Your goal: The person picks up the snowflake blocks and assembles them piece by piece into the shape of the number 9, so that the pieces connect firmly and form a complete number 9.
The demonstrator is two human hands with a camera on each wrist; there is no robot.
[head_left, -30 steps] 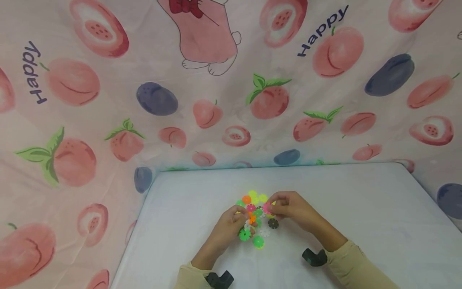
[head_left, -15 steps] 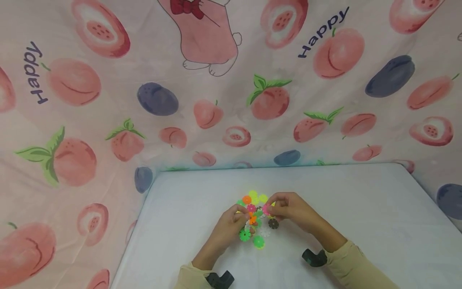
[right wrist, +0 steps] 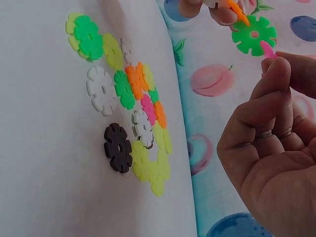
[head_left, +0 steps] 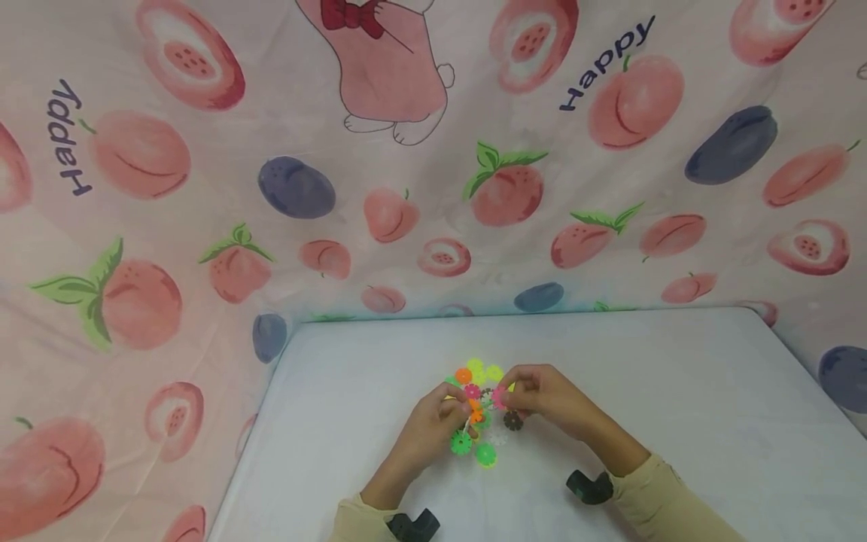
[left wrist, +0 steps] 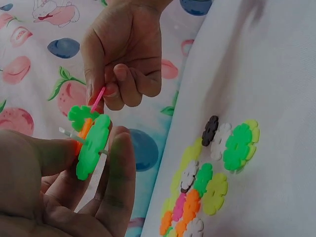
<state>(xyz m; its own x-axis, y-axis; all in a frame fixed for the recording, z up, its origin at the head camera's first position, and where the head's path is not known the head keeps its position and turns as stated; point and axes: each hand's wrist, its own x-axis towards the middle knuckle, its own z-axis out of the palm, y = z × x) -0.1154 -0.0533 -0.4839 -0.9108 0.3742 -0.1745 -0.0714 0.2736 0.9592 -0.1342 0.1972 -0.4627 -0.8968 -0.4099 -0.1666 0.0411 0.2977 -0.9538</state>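
My left hand [head_left: 427, 423] pinches a small cluster of plastic snowflake discs, raised above the table. In the left wrist view a green disc [left wrist: 94, 147] faces the camera, with an orange disc [left wrist: 84, 132], a second green disc and a white disc's edge slotted about it. My right hand [head_left: 545, 393] pinches a pink snowflake disc [left wrist: 98, 99] between thumb and forefinger, its other fingers curled. In both wrist views the pink disc's edge comes right up to the rim of a green disc [right wrist: 253, 35] in the cluster.
Below the hands, loose snowflake discs lie grouped on the white table [head_left: 325, 421], among them a black disc [right wrist: 118, 148], a white disc [right wrist: 101, 91] and several yellow discs [right wrist: 157, 170]. A fruit-printed cloth [head_left: 420, 173] hangs behind the table. Dark curved pieces [head_left: 589, 486] sit at both wrists.
The pink disc in my right hand has shifted slightly left and down, closer to the cluster. My left hand has turned the cluster a little.
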